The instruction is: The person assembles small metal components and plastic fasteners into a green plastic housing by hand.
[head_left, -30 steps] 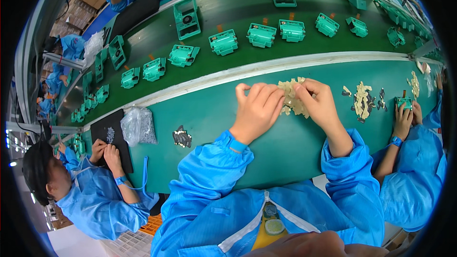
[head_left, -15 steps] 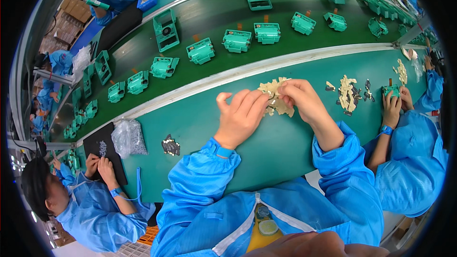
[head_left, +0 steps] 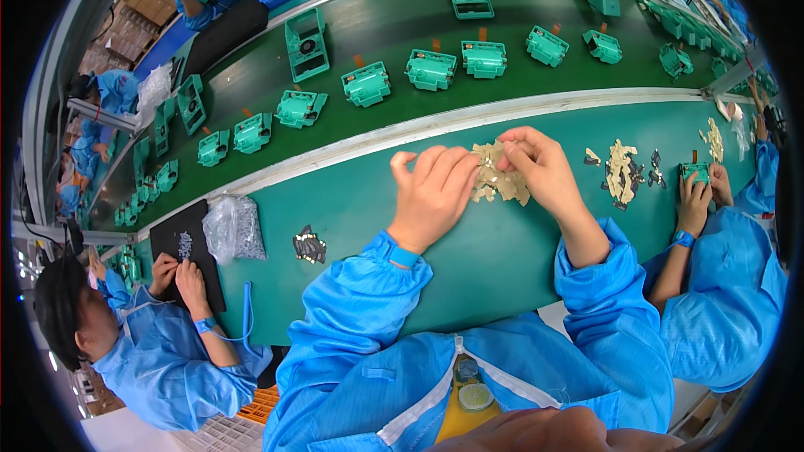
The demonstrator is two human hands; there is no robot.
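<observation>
A loose pile of cream paper-like scraps (head_left: 504,187) lies on the green bench in front of me. My left hand (head_left: 432,201) is at the pile's left edge, its fingers curled and pressed together, the thumb side turned away. My right hand (head_left: 546,172) hovers over the pile's right side with thumb and fingertips pinched. Whatever sits in either pinch is too small to make out. To the left on the bench is a small heap of black pieces with light parts (head_left: 309,244). Further right lies a mixed heap of cream scraps and black pieces (head_left: 621,172).
Beyond a pale rail, green plastic housings (head_left: 432,69) stand in a row on a dark green belt. A co-worker at left handles small parts over a black mat (head_left: 194,234), beside a clear bag (head_left: 234,230). Another at right holds a green housing (head_left: 694,172).
The whole view has shifted slightly, so bench and belt items appear a little further right. My right hand's fingers have moved slightly over the pile; my left hand stays at its edge.
</observation>
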